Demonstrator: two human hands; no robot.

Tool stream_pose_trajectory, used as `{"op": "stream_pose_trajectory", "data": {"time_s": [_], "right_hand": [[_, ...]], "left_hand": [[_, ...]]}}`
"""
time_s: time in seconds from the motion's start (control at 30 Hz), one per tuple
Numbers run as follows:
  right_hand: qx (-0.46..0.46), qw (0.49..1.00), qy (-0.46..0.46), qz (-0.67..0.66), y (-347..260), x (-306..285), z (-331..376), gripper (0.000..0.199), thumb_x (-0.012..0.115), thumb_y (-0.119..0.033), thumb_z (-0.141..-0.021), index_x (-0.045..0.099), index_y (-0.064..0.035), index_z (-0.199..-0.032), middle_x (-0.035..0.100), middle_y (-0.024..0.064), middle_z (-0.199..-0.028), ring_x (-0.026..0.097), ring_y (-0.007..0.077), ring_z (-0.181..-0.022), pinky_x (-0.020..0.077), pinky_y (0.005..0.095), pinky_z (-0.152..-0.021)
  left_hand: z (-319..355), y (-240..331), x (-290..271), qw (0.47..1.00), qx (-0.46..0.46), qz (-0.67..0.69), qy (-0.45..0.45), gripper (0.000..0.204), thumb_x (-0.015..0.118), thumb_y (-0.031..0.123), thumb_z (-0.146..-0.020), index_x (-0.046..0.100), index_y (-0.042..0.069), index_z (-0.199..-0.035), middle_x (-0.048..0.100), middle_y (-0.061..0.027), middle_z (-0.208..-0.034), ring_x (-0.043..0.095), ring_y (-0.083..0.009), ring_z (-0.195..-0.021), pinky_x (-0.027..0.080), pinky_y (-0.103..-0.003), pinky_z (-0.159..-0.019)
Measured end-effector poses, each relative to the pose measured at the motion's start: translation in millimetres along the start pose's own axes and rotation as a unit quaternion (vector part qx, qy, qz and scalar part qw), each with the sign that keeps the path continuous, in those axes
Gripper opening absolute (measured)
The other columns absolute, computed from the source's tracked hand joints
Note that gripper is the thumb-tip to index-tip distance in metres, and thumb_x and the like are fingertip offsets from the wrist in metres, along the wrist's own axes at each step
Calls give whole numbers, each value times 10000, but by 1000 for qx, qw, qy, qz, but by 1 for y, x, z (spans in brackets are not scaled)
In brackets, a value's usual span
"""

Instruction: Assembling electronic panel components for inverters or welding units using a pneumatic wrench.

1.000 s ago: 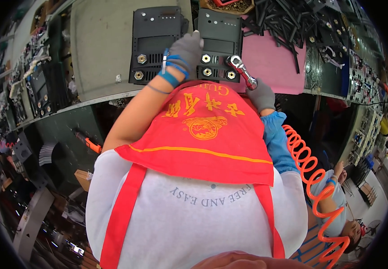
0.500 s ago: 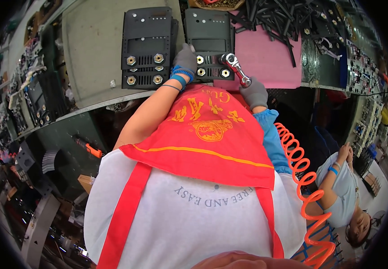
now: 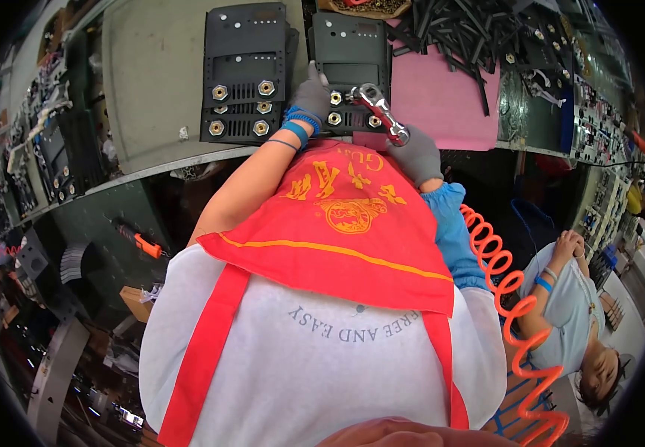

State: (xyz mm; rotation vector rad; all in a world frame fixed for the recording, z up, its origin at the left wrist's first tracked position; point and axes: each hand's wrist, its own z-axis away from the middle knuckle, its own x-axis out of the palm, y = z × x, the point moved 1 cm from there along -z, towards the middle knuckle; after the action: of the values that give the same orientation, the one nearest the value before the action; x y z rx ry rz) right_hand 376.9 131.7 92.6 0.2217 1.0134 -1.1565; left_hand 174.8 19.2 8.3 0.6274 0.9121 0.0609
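In my right hand, gloved in grey, is a red and chrome ratchet wrench. Its round head sits over the right part of a black panel with brass hex fittings, covering one upper fitting. My left hand, also gloved, grips that panel along its left edge with one finger reaching up beside it; its other fingertips are partly hidden. Just left of this hand lies a stack of similar black panels, with brass nuts near their slotted lower ends.
Black strips lie heaped on a pink sheet at the far right. An orange coiled hose hangs at my right side. Another person is at the right, hands together. More panels stand at the left.
The ratchet wrench and my right hand have shifted left, bringing the head further over the panel. My left hand stays at the panel's edge, with a finger now reaching further up.
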Motion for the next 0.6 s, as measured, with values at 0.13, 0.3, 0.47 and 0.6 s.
{"op": "stream_pose_trajectory", "data": {"time_s": [0.13, 0.3, 0.47, 0.6], "right_hand": [[-44, 999, -21, 18, -18, 14, -17, 333, 612, -332, -766, 611, -97, -1001, 654, 178, -908, 615, 379, -864, 488, 448, -722], [-37, 997, -45, 50, -25, 10, -24, 325, 611, -309, -761, 613, -100, -1010, 653, 178, -922, 612, 382, -872, 489, 450, -729], [-31, 997, -50, 54, -25, 11, -23, 317, 613, -288, -757, 613, -105, -1015, 657, 172, -921, 614, 380, -889, 491, 449, -747], [-14, 997, -50, 53, -24, 16, -18, 353, 648, -336, -748, 589, -113, -1015, 658, 162, -920, 619, 368, -895, 492, 456, -748]], "left_hand": [[-9, -15, 7, 995, 60, 82, -17, 438, 364, 347, -968, 407, 58, -1295, 624, -275, -973, 592, -462, -915, 478, -521, -781], [-9, -11, 3, 992, 58, 109, -13, 421, 366, 349, -968, 444, 56, -1260, 618, -280, -984, 578, -470, -931, 475, -519, -793], [-6, -11, 7, 992, 48, 114, 5, 411, 367, 359, -962, 461, 77, -1245, 630, -262, -969, 586, -462, -915, 477, -523, -787], [-3, -12, 12, 995, 30, 97, 4, 433, 370, 370, -957, 462, 83, -1268, 632, -253, -984, 591, -450, -920, 479, -518, -792]]}}
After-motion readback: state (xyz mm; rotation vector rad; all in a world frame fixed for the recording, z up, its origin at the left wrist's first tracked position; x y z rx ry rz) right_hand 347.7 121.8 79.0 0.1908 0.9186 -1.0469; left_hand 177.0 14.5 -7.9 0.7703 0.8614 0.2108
